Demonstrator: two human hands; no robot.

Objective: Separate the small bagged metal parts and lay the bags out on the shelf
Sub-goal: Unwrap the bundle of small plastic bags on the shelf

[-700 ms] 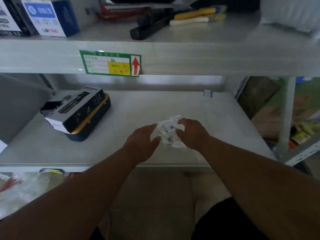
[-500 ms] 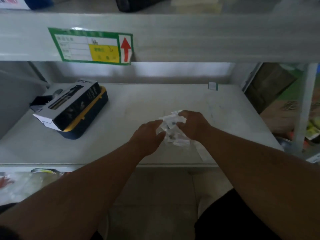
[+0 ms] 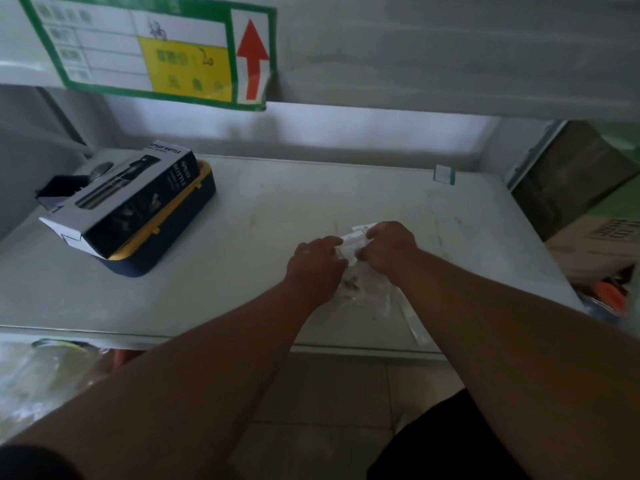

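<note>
Clear bags [image 3: 355, 244] sit bunched between both hands above the shelf [image 3: 242, 271] front at 5 o'clock, left hand [image 3: 317, 263] and right hand [image 3: 389, 247] each pinching an edge, equally near, loose plastic trailing toward 6 o'clock.

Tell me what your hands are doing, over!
Left hand and right hand both pinching the clump of small bags. Clear bags trailing beneath, over the shelf. Boxed spray bottle far left, not in the way.
</note>
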